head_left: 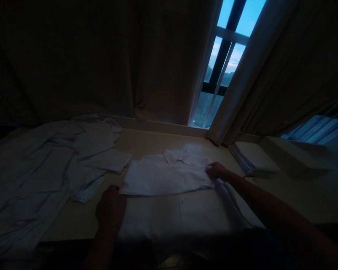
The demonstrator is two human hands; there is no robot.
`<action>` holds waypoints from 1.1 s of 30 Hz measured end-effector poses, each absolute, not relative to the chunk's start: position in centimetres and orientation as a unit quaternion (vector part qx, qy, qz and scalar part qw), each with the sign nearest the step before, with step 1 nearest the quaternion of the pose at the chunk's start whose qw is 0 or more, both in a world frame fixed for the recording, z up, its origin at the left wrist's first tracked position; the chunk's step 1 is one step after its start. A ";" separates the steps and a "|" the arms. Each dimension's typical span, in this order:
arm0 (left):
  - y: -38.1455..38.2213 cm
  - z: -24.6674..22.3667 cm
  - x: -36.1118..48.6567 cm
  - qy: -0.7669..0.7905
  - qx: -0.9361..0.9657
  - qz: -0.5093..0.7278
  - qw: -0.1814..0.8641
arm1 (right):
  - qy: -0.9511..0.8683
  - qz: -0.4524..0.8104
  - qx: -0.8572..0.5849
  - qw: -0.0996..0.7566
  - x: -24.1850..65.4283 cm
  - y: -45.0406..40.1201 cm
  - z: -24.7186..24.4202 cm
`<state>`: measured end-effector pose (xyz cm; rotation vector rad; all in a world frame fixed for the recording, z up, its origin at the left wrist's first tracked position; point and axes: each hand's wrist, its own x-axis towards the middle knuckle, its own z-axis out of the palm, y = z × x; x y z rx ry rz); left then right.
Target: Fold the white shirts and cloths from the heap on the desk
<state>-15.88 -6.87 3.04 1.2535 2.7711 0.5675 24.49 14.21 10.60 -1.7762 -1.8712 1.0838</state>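
Observation:
A white collared shirt (160,178) lies spread on the table in front of me, its collar pointing away. One sleeve or panel is laid across its upper part. My left hand (112,206) is closed at the left end of that folded layer, fingers pinching its corner. At the right end, just below the collar's right side, my right hand (216,170) grips the fabric between thumb and fingers. The shirt's lower body reaches the table's near edge, with a button strip faintly visible. Dim light hides finer detail.
Several crumpled white shirts (45,176) are heaped on the left of the table (146,140). A stack of folded shirts (253,157) sits at the right, beside a box-like block (293,155). Dark curtains (163,67) hang behind, parted at a window (222,63).

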 end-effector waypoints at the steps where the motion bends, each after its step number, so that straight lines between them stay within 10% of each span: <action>1: -6.9 3.2 -16.1 0.895 0.408 0.180 0.030 | -0.663 0.362 -0.636 0.159 24.8 14.2 10.0; 16: -3.6 3.7 -12.6 0.866 0.459 0.179 0.081 | -0.675 0.136 -0.716 0.115 28.7 16.4 6.0; 33: -1.6 3.4 -15.0 0.861 0.485 0.132 0.080 | -0.684 0.311 -0.634 0.183 31.8 15.6 7.5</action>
